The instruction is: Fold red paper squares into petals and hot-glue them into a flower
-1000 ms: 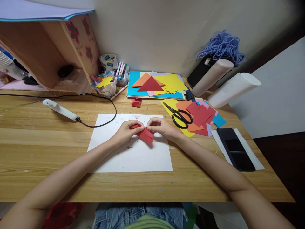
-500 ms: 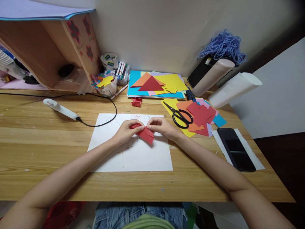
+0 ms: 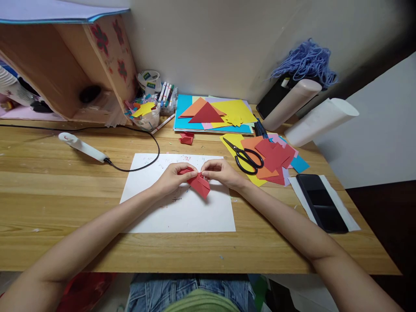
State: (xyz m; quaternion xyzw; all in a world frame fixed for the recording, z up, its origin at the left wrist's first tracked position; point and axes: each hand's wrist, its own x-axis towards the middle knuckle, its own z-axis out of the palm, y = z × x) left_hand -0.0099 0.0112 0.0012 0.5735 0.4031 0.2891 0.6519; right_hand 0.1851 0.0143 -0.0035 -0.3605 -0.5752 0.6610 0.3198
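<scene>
A creased piece of red paper is pinched between both hands, over a white sheet marked with small coloured specks. My left hand grips its upper left part between thumb and fingers. At its top edge, my right hand pinches the paper with thumb and forefinger, the two hands' fingertips almost meeting. The fingers cover part of the folds. Beyond the sheet lies a small folded red paper piece. Black-handled scissors rest on coloured paper to the right of my right hand.
Coloured paper scraps and a phone lie on the right. A paper stack is at the back, beside a tub of scraps and markers. A white device with a black cable reaches the sheet's upper left.
The red paper's lower flap has shifted slightly, showing a differently angled fold. Both hands keep their pinch in nearly the same place.
</scene>
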